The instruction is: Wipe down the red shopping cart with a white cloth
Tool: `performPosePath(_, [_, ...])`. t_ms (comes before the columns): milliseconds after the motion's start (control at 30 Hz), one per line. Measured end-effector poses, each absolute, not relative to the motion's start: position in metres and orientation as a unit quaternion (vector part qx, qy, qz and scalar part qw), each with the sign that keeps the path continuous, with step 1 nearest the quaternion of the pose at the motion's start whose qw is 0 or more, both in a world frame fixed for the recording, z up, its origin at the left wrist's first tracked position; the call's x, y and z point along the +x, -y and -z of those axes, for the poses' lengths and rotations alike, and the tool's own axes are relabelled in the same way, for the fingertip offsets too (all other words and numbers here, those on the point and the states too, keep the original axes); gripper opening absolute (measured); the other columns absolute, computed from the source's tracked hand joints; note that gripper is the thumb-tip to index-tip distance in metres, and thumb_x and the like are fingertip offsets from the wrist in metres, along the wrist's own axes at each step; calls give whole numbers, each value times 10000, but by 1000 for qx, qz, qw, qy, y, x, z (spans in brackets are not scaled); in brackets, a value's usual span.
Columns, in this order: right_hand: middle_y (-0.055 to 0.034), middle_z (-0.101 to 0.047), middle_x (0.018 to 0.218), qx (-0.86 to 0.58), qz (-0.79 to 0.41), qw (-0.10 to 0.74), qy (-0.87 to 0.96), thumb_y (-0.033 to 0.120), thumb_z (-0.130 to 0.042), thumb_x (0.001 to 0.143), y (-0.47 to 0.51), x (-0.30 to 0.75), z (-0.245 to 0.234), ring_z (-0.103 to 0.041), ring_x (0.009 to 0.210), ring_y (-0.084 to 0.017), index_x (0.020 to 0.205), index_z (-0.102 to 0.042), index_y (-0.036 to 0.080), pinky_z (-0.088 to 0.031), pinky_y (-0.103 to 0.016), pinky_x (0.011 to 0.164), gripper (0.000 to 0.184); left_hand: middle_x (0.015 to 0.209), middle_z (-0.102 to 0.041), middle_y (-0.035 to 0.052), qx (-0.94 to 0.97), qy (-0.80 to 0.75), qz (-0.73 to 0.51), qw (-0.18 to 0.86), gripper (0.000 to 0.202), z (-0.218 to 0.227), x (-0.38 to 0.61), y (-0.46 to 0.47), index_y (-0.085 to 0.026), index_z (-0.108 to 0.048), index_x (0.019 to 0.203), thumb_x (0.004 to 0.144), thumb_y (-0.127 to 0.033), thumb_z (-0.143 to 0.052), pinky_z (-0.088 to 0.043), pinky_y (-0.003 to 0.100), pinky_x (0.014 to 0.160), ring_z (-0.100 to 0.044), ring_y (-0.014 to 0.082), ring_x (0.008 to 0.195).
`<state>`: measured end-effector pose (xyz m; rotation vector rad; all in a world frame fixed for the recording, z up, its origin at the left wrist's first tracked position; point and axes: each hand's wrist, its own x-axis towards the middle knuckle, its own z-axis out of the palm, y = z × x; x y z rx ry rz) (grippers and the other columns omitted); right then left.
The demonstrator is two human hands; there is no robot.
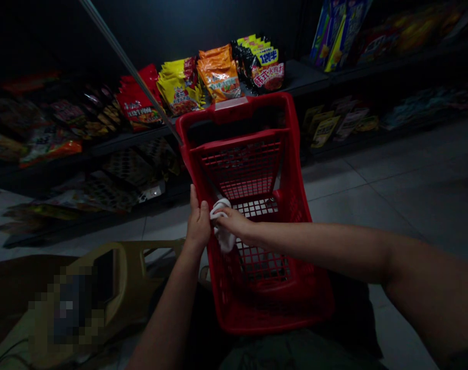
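A red plastic shopping basket (301, 195) with gridded walls and base stands tilted in front of me. My left hand (199, 223) grips its left side from outside, the thumb by the rim and the fingers partly hidden. Reaching across the basket, my right hand (234, 222) is closed on a crumpled white cloth (225, 239). The cloth lies against the inner face of the left wall, and part of it hangs down. A long metal pole (129, 67) runs up and left from the basket's far left corner.
Behind the basket a dark shelf (306, 74) carries snack packets, among them orange packets (220, 74) and yellow packets (180, 87). More bags fill the lower shelf. A yellowish plastic stool (120, 277), with a blurred-out patch on it, stands at lower left. Pale floor tiles (349, 180) show at right.
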<state>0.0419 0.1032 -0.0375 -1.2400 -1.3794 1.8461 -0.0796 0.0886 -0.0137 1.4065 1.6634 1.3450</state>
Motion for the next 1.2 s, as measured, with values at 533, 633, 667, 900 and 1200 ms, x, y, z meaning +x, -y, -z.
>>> performPosePath(533, [20, -639, 734, -372, -764, 227, 476, 184, -510, 841, -55, 72, 17, -561, 684, -119, 884, -698, 171, -438, -212, 657, 193, 1644, -237, -30, 527, -613, -525, 265, 616, 17, -76, -82, -340, -226, 1558, 989, -477, -417, -146, 343, 1251, -203, 167, 1513])
performPosePath(633, [30, -656, 797, -364, -768, 194, 491, 127, -521, 792, -39, 81, 21, -572, 705, -116, 994, -702, 197, -437, -207, 660, 280, 1642, -241, -40, 519, -614, -534, 263, 609, 17, -74, -78, -338, -234, 1557, 991, -462, -420, -141, 325, 1251, -200, 159, 1512])
performPosePath(667, [26, -661, 826, -377, -766, 189, 486, 126, -526, 787, -39, 80, 22, -578, 714, -117, 1019, -695, 200, -439, -208, 656, 297, 1643, -240, -38, 515, -611, -539, 265, 605, 18, -73, -77, -337, -244, 1554, 990, -457, -425, -146, 320, 1249, -203, 158, 1512])
performPosePath(900, [2, -664, 899, -441, -705, 180, 525, 178, -556, 787, -43, 67, 25, -610, 760, -147, 1118, -624, 206, -476, -242, 682, 339, 1647, -230, -10, 518, -605, -543, 265, 615, 25, -77, -78, -328, -253, 1552, 984, -484, -430, -158, 343, 1246, -206, 175, 1513])
performPosePath(1200, [7, -654, 936, -420, -748, 120, 500, 114, -574, 708, -19, 88, 29, -633, 820, -156, 1139, -567, 196, -498, -258, 718, 439, 1643, -243, -3, 521, -604, -544, 260, 590, 28, -75, -70, -306, -235, 1560, 1007, -423, -402, -190, 325, 1243, -285, 163, 1483])
